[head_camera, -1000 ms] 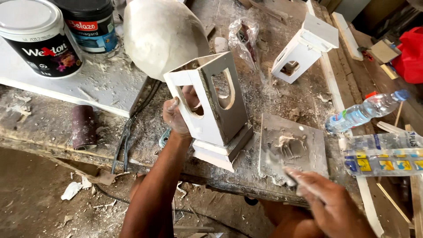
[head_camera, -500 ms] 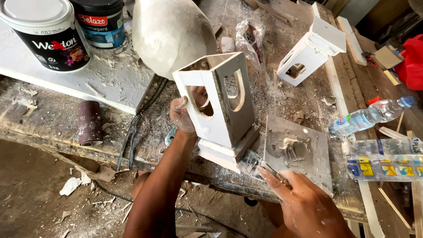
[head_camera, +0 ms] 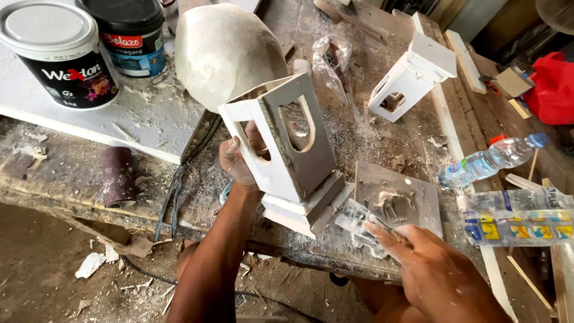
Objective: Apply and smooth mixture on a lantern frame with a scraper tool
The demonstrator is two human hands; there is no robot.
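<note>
My left hand (head_camera: 239, 161) grips the white lantern-shaped wooden box (head_camera: 287, 149) through its arched opening, tilting it on the tabletop (head_camera: 72, 173); my right hand (head_camera: 430, 269), fingers pinched on a putty knife (head_camera: 359, 216), works at the box's base. Best to spread thin, steady strokes

Two bare forearms without sleeves, left hand (head_camera: 240, 160) dusted with pale powder on the fingers, right hand (head_camera: 439, 272) bare, no gloves, no rings visible
</note>
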